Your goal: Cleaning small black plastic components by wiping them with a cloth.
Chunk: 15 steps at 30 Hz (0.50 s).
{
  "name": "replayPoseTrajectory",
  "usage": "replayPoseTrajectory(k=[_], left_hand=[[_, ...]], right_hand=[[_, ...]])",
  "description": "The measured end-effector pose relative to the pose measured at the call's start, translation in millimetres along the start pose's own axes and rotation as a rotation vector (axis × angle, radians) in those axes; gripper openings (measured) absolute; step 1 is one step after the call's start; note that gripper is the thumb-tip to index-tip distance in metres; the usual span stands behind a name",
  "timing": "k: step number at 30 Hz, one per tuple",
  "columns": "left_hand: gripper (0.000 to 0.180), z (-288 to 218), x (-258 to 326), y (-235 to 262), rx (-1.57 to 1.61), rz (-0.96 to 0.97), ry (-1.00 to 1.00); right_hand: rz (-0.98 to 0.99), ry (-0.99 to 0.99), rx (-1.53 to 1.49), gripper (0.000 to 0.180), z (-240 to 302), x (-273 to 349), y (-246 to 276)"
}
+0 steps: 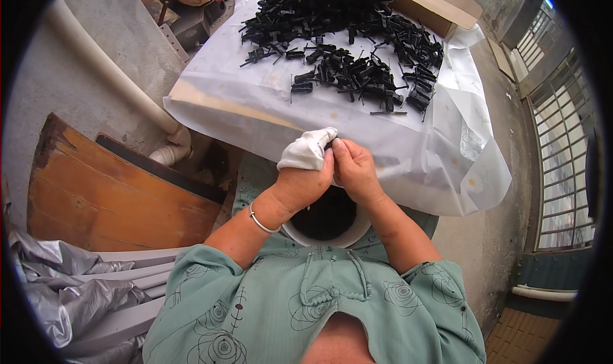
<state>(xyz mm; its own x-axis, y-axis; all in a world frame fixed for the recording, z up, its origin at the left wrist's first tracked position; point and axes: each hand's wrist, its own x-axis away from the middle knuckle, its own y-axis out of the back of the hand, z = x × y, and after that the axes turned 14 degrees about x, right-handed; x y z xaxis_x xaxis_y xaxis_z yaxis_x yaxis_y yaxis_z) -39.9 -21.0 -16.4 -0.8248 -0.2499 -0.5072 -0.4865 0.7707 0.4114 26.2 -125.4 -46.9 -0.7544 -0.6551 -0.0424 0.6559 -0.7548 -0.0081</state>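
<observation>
white bowl (pixel 355 234): dark pieces inside | left hand (pixel 305 180) fingers pinching white cloth (pixel 308 150) | right hand (pixel 355 168) fingers curled, contents unclear

Parts pile (pixel 357 51) on sheet (pixel 408 140) over worktop (pixel 191 96), upper centre of frame. Hands: left hand (pixel 300 182) touching right hand (pixel 354 169) at centre, cloth (pixel 308 150) on left hand, bowl (pixel 325 227) right below them. Board (pixel 108 198) and pipe (pixel 108 70) at left.

Green rose-print top, short sleeves; silver bangle (pixel 258 222) on left wrist; white cloth-wrapped left fingers (pixel 308 150).
</observation>
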Motion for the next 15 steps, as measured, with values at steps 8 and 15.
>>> replayPoseTrajectory(k=[8, 15], left_hand=[[0.026, -11.7, -0.4, 0.3, 0.009, -0.021, 0.046], [0.032, 9.0, 0.2, 6.6, 0.512, 0.036, 0.205]], right_hand=[[0.039, -0.046, 0.036, 0.028, 12.7, 4.4, 6.4], [-0.011, 0.208, 0.305, 0.019, 12.2, -0.9, 19.5]])
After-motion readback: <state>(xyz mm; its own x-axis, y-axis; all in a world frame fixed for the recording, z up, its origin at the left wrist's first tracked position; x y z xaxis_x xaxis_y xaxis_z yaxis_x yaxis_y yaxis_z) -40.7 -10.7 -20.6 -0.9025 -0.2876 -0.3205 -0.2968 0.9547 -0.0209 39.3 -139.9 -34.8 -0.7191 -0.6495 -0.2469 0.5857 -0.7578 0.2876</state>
